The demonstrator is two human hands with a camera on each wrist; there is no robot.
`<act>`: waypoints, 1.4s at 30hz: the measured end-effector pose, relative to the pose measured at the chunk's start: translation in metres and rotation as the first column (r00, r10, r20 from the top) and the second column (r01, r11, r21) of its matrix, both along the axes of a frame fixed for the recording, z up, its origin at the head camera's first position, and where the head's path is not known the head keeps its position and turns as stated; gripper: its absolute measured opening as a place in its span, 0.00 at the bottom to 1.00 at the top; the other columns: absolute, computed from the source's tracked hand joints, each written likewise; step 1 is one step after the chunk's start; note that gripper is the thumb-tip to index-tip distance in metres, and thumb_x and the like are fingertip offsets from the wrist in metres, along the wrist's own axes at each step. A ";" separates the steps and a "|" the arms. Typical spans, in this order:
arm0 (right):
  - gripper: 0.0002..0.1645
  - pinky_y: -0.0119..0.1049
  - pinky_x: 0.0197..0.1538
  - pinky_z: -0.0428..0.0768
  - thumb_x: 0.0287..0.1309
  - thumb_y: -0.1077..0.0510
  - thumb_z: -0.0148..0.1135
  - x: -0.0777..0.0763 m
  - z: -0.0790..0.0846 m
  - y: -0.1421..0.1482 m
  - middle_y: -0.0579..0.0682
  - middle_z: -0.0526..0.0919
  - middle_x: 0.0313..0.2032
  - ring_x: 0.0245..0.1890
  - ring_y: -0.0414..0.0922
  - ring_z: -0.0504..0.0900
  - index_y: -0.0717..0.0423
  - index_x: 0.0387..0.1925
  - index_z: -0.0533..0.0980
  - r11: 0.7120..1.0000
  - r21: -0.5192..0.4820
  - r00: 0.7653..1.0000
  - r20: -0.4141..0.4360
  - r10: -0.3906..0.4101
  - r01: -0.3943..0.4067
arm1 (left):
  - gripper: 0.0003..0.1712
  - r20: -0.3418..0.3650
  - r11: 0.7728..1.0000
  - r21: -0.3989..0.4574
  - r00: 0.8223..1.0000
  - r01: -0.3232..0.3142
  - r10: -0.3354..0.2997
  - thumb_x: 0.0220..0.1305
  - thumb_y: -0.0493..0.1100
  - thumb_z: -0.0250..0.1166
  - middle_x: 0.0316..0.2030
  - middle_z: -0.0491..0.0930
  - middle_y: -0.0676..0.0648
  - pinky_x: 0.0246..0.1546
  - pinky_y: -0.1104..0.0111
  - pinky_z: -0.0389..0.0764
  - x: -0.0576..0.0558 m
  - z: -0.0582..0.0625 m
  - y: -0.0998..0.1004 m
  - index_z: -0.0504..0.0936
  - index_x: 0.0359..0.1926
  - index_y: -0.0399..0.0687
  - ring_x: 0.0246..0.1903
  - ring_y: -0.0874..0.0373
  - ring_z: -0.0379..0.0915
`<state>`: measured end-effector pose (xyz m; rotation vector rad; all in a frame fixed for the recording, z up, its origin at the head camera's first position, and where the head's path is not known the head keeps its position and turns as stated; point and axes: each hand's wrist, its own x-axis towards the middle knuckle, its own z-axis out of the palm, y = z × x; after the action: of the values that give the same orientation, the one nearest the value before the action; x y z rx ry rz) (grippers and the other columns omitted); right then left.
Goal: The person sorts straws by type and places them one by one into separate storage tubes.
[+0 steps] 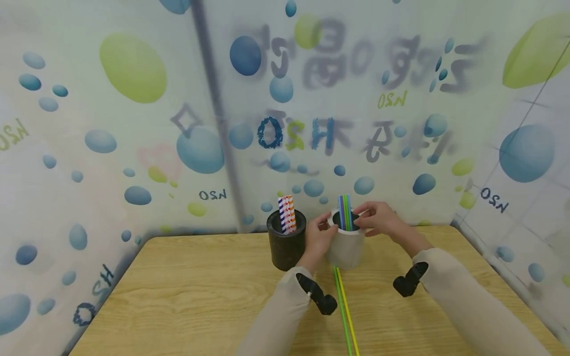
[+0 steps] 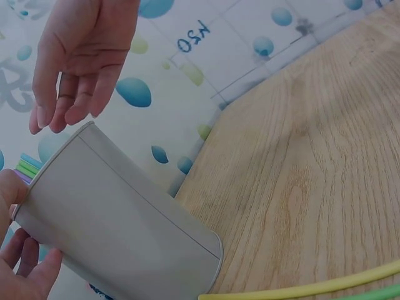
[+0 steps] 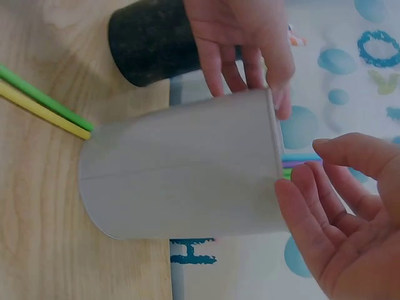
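A whitish cylindrical cup [image 1: 345, 251] stands upright near the back of the table, with several blue, purple and green straws [image 1: 345, 210] inside. My left hand [image 1: 317, 241] holds the cup by its left side, thumb at the rim and fingers against the wall. Over at the rim's right side is my right hand [image 1: 378, 219], its fingers loosely bent. In the right wrist view, one finger of the right hand [image 3: 359, 219] meets the rim, close beside the straws; nothing is seen gripped in it.
Left of the whitish cup stands a black cup [image 1: 285, 253] with several striped straws [image 1: 287, 213]. A green straw [image 1: 342, 309] and a yellow straw [image 1: 349, 316] lie in front of the whitish cup on the wooden table [image 1: 200, 291]. A patterned curtain [image 1: 249, 198] hangs behind.
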<state>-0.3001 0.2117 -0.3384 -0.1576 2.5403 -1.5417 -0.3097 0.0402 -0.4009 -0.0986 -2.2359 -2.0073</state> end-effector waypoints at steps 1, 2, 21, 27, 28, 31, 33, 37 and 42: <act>0.23 0.47 0.38 0.80 0.57 0.62 0.58 0.002 -0.001 -0.001 0.58 0.76 0.36 0.33 0.49 0.77 0.71 0.51 0.67 1.000 0.003 1.000 -0.004 0.013 -0.013 | 0.22 -0.001 1.000 -0.001 1.000 0.002 -0.002 0.51 0.33 0.64 0.42 0.77 0.41 0.38 0.68 0.77 0.000 0.000 0.000 0.79 0.51 0.38 0.38 0.56 0.72; 0.22 0.47 0.37 0.80 0.57 0.62 0.58 0.005 -0.003 -0.002 0.58 0.76 0.35 0.33 0.49 0.77 0.70 0.51 0.68 1.000 0.003 1.000 -0.005 0.021 -0.021 | 0.22 -0.002 1.000 -0.001 1.000 0.003 -0.003 0.51 0.32 0.64 0.42 0.77 0.41 0.38 0.67 0.77 0.001 0.000 0.000 0.78 0.51 0.38 0.38 0.56 0.72; 0.17 0.43 0.31 0.80 0.54 0.62 0.61 0.041 -0.034 -0.002 0.53 0.77 0.31 0.30 0.48 0.77 0.68 0.44 0.72 0.996 0.001 0.996 0.024 0.089 -0.089 | 0.22 -0.020 1.000 -0.017 1.000 -0.002 0.001 0.51 0.33 0.65 0.41 0.78 0.44 0.40 0.67 0.76 0.000 -0.001 0.000 0.79 0.50 0.39 0.39 0.55 0.73; 0.17 0.45 0.31 0.80 0.54 0.63 0.59 0.044 -0.048 0.001 0.53 0.76 0.30 0.29 0.46 0.75 0.69 0.44 0.72 0.993 -0.033 0.993 0.040 0.110 -0.109 | 0.22 -0.006 1.000 -0.023 1.000 -0.004 0.003 0.51 0.34 0.65 0.41 0.78 0.45 0.41 0.66 0.76 0.000 -0.001 0.000 0.79 0.51 0.40 0.40 0.55 0.73; 0.16 0.45 0.31 0.80 0.54 0.63 0.59 0.044 -0.051 0.001 0.53 0.76 0.30 0.29 0.46 0.75 0.69 0.44 0.72 0.994 -0.038 0.993 0.048 0.104 -0.102 | 0.22 -0.005 1.000 -0.022 1.000 -0.003 0.003 0.51 0.34 0.65 0.42 0.78 0.45 0.41 0.66 0.76 0.000 -0.001 0.000 0.79 0.51 0.40 0.40 0.55 0.73; 0.16 0.45 0.31 0.80 0.53 0.63 0.59 0.044 -0.061 0.001 0.52 0.76 0.30 0.28 0.47 0.75 0.69 0.44 0.72 0.994 -0.052 0.993 0.070 0.095 -0.092 | 0.22 -0.006 1.000 -0.019 1.000 0.001 -0.001 0.51 0.34 0.65 0.42 0.78 0.44 0.41 0.66 0.76 0.000 -0.001 -0.001 0.79 0.51 0.39 0.40 0.54 0.73; 0.17 0.44 0.30 0.80 0.53 0.64 0.59 0.044 -0.069 0.001 0.52 0.76 0.30 0.28 0.47 0.75 0.69 0.44 0.72 0.994 -0.063 0.992 0.081 0.095 -0.090 | 0.22 -0.009 1.000 -0.022 1.000 0.003 -0.003 0.51 0.34 0.65 0.42 0.78 0.44 0.41 0.66 0.76 0.000 -0.001 -0.001 0.79 0.51 0.39 0.40 0.54 0.73; 0.19 0.43 0.30 0.79 0.53 0.63 0.59 0.045 -0.085 -0.001 0.51 0.76 0.28 0.27 0.46 0.76 0.70 0.45 0.71 0.993 -0.084 0.989 0.112 0.095 -0.086 | 0.22 -0.015 1.000 -0.016 1.000 0.005 -0.005 0.51 0.33 0.65 0.42 0.78 0.43 0.40 0.67 0.76 -0.001 -0.001 -0.001 0.79 0.51 0.38 0.41 0.51 0.73; 0.18 0.40 0.25 0.78 0.54 0.62 0.60 0.047 -0.103 -0.005 0.49 0.75 0.24 0.23 0.44 0.75 0.69 0.45 0.71 0.991 -0.085 0.986 0.126 0.111 -0.100 | 0.23 -0.025 1.000 -0.005 1.000 0.015 -0.015 0.50 0.33 0.65 0.43 0.78 0.40 0.40 0.67 0.76 -0.001 -0.001 -0.001 0.79 0.50 0.37 0.41 0.51 0.74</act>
<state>-0.2536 0.2069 -0.4417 -0.1918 2.3347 -1.5586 -0.3108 0.0389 -0.4014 -0.1409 -2.2313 -1.9975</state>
